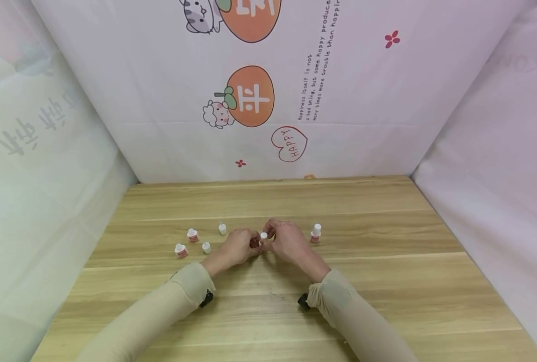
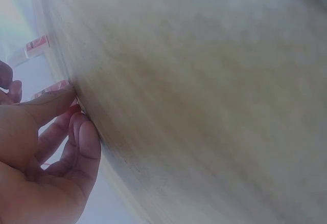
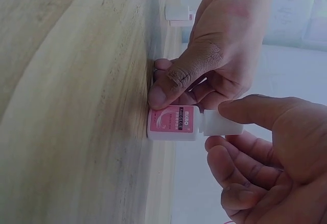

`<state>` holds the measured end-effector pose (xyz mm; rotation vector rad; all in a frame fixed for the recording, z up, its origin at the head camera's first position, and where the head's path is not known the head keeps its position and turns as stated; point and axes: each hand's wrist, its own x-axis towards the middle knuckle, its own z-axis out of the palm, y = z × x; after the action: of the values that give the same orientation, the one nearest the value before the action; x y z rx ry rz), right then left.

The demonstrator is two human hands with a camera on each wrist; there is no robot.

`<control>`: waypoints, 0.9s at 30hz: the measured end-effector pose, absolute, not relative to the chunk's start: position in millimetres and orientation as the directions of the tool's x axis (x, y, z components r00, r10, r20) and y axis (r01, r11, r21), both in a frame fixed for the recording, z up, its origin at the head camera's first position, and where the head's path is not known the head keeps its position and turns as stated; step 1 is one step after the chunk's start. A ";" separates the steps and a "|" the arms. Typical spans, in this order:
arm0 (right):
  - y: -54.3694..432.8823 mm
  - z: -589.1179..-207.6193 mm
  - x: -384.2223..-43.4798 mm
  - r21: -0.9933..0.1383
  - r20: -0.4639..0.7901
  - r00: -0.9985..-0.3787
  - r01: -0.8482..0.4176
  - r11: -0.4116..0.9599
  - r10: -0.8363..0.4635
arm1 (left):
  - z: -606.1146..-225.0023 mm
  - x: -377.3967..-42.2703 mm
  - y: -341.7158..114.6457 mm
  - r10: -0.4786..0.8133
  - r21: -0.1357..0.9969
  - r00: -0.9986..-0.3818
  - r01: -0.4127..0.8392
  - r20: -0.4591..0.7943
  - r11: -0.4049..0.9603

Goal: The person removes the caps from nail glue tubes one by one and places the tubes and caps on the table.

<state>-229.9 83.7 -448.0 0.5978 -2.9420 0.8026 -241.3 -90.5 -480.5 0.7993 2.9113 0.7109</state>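
A small white nail glue bottle (image 3: 173,124) with a pink label stands upright on the table between my two hands. My left hand (image 1: 240,246) holds its lower body, the thumb lying along the label in the right wrist view. The white cap (image 3: 222,124) is on or just above the neck, pinched between the thumb and fingers of my right hand (image 1: 288,242). In the left wrist view, my left hand (image 2: 46,168) hides most of the bottle.
Left on the wooden table (image 1: 268,311) are two uncapped bottles, one farther back (image 1: 193,236) and a nearer bottle (image 1: 181,251). Beside them stand two loose white caps, a far cap (image 1: 222,229) and a near cap (image 1: 206,248). A capped bottle (image 1: 315,234) stands right of my hands.
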 end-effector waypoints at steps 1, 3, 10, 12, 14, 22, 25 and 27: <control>83.6 -448.2 -229.8 -0.479 0.135 -0.923 -0.378 0.792 -0.359 | -480.8 -241.5 -90.3 0.491 0.441 -0.868 0.471 0.076 0.764; 83.4 -448.2 -229.3 -0.470 0.143 -0.919 -0.389 0.792 -0.366 | -481.0 -241.3 -90.2 0.490 0.442 -0.869 0.468 0.072 0.765; 83.1 -447.6 -227.9 -0.463 0.144 -0.916 -0.396 0.793 -0.373 | -481.0 -240.9 -89.7 0.483 0.441 -0.873 0.461 0.068 0.770; 82.9 -448.2 -228.4 -0.473 0.134 -0.922 -0.382 0.794 -0.364 | -481.8 -241.4 -89.5 0.479 0.442 -0.876 0.455 0.065 0.773; 82.9 -448.4 -229.7 -0.484 0.127 -0.927 -0.368 0.794 -0.352 | -481.9 -242.2 -89.1 0.476 0.443 -0.877 0.453 0.067 0.773; 83.4 -450.7 -230.9 -0.470 0.145 -0.919 -0.389 0.792 -0.366 | -481.7 -241.8 -90.0 0.481 0.442 -0.873 0.464 0.080 0.768; 83.1 -450.9 -230.4 -0.464 0.147 -0.916 -0.396 0.792 -0.372 | -482.1 -241.2 -90.8 0.488 0.440 -0.870 0.468 0.077 0.766; 83.0 -451.0 -230.5 -0.457 0.150 -0.914 -0.402 0.794 -0.377 | -482.2 -241.3 -91.0 0.491 0.441 -0.868 0.469 0.072 0.765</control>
<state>-230.5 83.0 -451.0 0.6354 -2.9268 0.7628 -241.3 -91.0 -482.2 0.7911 2.9072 0.7063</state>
